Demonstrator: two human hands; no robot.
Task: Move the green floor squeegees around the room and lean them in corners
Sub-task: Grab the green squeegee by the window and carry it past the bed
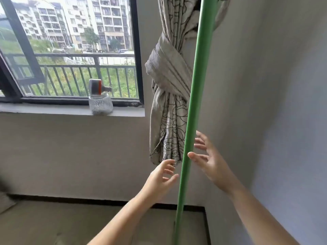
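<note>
A long green squeegee handle (194, 89) stands nearly upright in the room corner, slanting from the top of the view down to the floor; its head is out of sight below. My left hand (159, 179) hovers just left of the pole with fingers spread, not touching it. To the pole's right, my right hand (208, 160) is also spread, its fingertips close beside the handle. Neither hand grips anything.
A tied-back patterned curtain (169, 82) hangs behind the pole. A glass jar (100, 103) with a grey and red lid sits on the window sill (53, 110). Grey walls meet at the corner, with a dark skirting (88, 200) along the floor.
</note>
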